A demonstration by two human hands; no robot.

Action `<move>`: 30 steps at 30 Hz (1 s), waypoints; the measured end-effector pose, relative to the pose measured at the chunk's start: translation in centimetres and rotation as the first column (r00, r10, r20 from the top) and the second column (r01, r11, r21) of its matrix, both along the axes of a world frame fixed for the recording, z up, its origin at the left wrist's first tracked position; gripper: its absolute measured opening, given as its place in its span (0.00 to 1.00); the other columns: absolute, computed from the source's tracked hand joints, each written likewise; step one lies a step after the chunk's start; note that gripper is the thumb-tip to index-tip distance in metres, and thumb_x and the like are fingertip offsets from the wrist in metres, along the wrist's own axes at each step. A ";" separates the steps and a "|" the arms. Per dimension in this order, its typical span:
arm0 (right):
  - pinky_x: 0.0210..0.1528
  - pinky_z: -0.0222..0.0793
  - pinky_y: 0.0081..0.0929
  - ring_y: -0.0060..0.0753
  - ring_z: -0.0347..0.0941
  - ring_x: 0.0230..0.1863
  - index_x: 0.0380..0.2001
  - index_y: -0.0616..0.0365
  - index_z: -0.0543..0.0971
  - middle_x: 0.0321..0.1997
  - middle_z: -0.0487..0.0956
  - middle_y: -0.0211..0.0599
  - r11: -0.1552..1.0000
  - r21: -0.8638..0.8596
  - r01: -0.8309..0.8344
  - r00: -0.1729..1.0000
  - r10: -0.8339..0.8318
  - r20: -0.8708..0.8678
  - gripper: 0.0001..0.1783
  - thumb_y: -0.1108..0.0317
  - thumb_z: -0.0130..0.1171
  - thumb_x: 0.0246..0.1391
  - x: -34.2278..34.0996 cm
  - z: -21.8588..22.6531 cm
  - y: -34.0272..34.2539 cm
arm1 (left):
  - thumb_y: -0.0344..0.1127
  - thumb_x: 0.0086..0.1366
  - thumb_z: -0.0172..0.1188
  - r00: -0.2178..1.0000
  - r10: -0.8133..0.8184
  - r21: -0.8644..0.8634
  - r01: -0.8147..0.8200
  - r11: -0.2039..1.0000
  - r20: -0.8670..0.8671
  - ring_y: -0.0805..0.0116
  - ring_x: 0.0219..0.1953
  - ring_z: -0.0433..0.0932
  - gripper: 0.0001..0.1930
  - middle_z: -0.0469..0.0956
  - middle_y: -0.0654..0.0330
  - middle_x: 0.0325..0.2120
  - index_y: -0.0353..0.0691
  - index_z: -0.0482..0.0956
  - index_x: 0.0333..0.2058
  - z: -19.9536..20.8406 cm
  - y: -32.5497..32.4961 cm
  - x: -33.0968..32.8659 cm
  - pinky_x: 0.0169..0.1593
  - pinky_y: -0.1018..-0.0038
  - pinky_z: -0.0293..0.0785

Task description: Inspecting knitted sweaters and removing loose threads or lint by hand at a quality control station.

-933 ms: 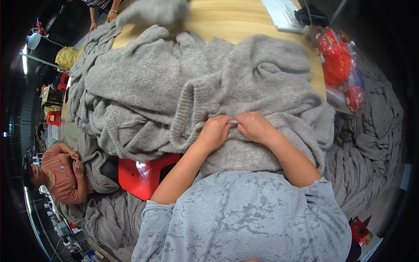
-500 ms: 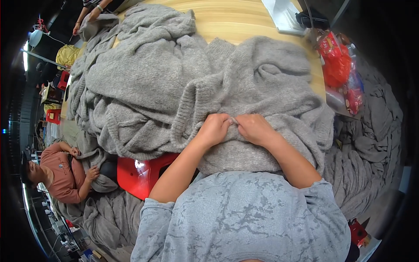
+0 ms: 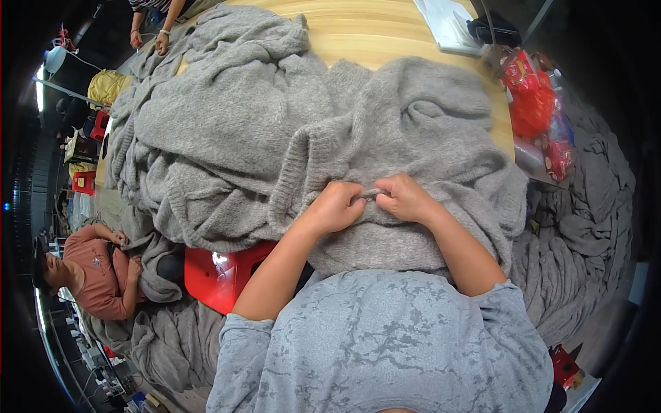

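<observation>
A grey knitted sweater point(image 3: 413, 162) lies bunched at the table's near edge, part of it draped toward my lap. My left hand point(image 3: 339, 206) pinches a fold of this knit, thumb against curled fingers. A short way to its right, my right hand point(image 3: 405, 198) grips the same fold, and a narrow strip of fabric runs between the two. Ribbed edging point(image 3: 292, 175) shows just left of my left hand. The fingertips of both hands are partly hidden in the wool.
More grey knits point(image 3: 213, 117) heap across the wooden table point(image 3: 372, 27). A red stool point(image 3: 217, 279) stands at left, near a seated co-worker point(image 3: 103, 272) handling grey knit. Another person's hands point(image 3: 155, 43) work at the far left. Red plastic bags point(image 3: 530, 96) sit at the right edge.
My hands have moved slightly apart, showing the strip of fabric between them. The far co-worker's hands have shifted right; the seated co-worker's lower hand has drawn back.
</observation>
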State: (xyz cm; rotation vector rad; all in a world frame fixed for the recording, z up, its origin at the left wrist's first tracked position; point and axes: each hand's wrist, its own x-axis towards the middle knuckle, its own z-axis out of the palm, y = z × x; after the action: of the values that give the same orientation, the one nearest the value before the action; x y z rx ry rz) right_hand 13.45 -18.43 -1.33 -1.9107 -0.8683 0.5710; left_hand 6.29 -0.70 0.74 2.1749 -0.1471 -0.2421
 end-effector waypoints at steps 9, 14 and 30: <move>0.26 0.64 0.43 0.52 0.70 0.24 0.18 0.61 0.72 0.19 0.73 0.47 0.992 -0.093 -0.082 0.914 0.112 0.389 0.05 0.69 0.51 0.36 -0.6 -0.7 0.2 | 0.28 0.49 0.52 0.990 -0.090 0.065 0.084 0.994 0.110 0.44 0.26 0.72 0.06 0.72 0.42 0.20 0.29 0.71 0.21 -1.8 -0.1 -0.2 0.31 0.59 0.68; 0.26 0.64 0.43 0.53 0.69 0.23 0.17 0.62 0.72 0.18 0.72 0.49 0.973 -0.143 -0.180 0.934 0.214 0.286 0.07 0.68 0.50 0.35 0.2 -0.8 0.2 | 0.27 0.50 0.54 0.962 -0.082 0.063 0.068 0.996 0.260 0.47 0.28 0.73 0.04 0.73 0.46 0.22 0.31 0.72 0.23 -2.3 -0.3 -1.1 0.32 0.60 0.69; 0.24 0.63 0.35 0.47 0.68 0.19 0.20 0.64 0.73 0.15 0.71 0.47 0.990 -0.055 -0.131 0.984 0.123 -0.125 0.08 0.70 0.48 0.41 0.0 0.6 0.1 | 0.30 0.60 0.53 0.973 0.022 -0.317 -0.096 0.943 -0.230 0.86 0.14 0.60 0.06 0.64 0.73 0.11 0.37 0.76 0.26 -2.3 0.9 -0.6 0.18 0.83 0.57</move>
State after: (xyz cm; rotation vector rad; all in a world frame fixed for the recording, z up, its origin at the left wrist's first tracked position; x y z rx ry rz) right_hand 13.41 -18.36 -0.72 -1.8647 -0.9071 0.7917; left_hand 5.72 0.22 -1.56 1.8045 0.0075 -0.3968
